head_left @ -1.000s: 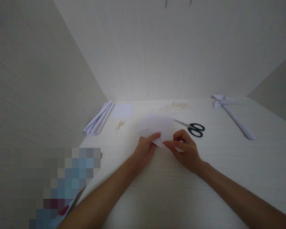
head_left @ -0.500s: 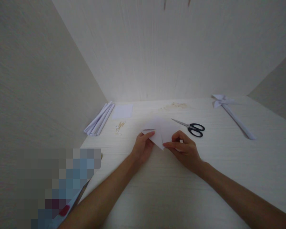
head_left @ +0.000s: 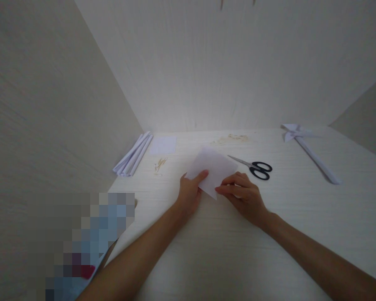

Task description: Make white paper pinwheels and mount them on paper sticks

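Note:
A square white sheet of paper (head_left: pixel 211 161) is held above the table, its corner pointing toward me. My left hand (head_left: pixel 190 190) grips its left side, thumb on top and the other fingers underneath. Thumb and fingers of my right hand (head_left: pixel 242 194) pinch the sheet's edge near the lower right corner. Just beyond my right hand lie scissors (head_left: pixel 259 168) with black handles, blades pointing left.
Several rolled paper tubes (head_left: pixel 133 154) lie at the left beside a white paper square (head_left: pixel 163 144) and small thin yellowish pieces (head_left: pixel 160 164). More yellowish bits (head_left: pixel 233 138) lie at the back. A paper pinwheel (head_left: pixel 315 156) on a rolled stick rests at the right.
The sheet has turned slightly and lies flatter; the dark gap at its left edge no longer shows. My left thumb has slid a little inward. Both hands keep hold of the paper.

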`<state>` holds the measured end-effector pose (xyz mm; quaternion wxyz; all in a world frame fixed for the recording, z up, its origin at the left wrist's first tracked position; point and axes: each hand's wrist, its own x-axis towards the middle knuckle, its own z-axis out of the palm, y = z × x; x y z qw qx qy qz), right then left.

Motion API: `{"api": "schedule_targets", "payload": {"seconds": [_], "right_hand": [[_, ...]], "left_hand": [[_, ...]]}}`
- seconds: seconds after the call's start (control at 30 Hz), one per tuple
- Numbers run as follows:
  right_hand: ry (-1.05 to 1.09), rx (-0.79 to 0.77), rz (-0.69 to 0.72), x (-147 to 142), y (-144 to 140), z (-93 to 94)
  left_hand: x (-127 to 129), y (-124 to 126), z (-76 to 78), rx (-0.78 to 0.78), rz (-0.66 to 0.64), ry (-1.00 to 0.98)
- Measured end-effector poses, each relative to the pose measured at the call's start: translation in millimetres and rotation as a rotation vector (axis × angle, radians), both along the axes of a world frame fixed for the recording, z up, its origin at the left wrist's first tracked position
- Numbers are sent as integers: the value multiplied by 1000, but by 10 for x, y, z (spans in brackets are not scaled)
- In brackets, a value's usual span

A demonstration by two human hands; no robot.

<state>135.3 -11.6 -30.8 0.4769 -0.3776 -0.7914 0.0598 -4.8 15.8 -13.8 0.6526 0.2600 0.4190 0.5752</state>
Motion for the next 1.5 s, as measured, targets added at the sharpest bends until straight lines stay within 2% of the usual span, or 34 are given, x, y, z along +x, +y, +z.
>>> {"api": "schedule_targets", "payload": {"seconds": [0.23,0.37,0.67,1.27,1.4,1.5], "right_hand": [[159,-122,-143,-13,29,27],[202,-162,-172,-13,45,37],[245,-283,-285,-20,40,13],[269,-308,-224,-34,44,18],[263,-303,-219,-27,50,5],[311,-277,-293,-38,50,0]], "left_hand": [[29,-63,-96,92,-43,169],[36,-71,-159,105,-79,236],[46,-83,-144,115,-129,248],[50,-92,-132,133,-120,256],[75,-94,-121,112,-74,299],[98,-91,-106,114,-14,248]]}}
